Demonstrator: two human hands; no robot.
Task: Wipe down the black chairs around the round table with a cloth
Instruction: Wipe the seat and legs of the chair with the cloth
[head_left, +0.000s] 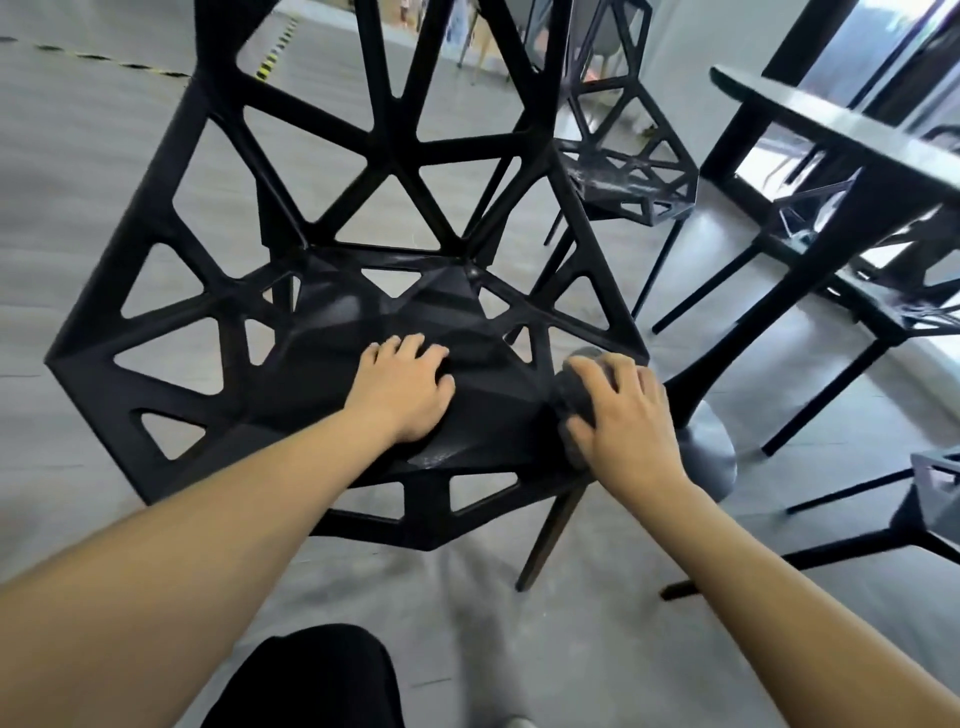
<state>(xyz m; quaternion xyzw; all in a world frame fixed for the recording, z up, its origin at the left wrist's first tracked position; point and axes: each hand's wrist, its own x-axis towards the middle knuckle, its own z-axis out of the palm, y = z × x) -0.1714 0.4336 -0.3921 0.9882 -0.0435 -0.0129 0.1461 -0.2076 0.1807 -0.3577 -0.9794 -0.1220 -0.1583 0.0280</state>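
You bent over one black chair (332, 291), both bare arms reaching down to its seat. Your left hand (402, 395) rested on the middle of the seat, fingers loosely bent and holding nothing. Your right hand (623, 415) pressed down on a dark grey cloth (571, 400) at the seat's right edge, fingers spread and curved over the bunched fabric; how tightly they gripped it could not be told. The chair was a hard, matte shell cut into triangular openings, with faceted panels meeting at the seat's centre and thin straight legs. A second chair (631, 171) of the same open lattice stood farther off, right of the first chair's back, and parts of two more showed at the right: one (893, 306) under the table's edge and one (930, 499) nearer you. The round table (831, 124) stood at the far right, its dark, glossy top catching window light, on a single column that flared into a rounded metal-grey base (709, 452) just beside your right hand. The floor (78, 171) was pale grey and smooth.
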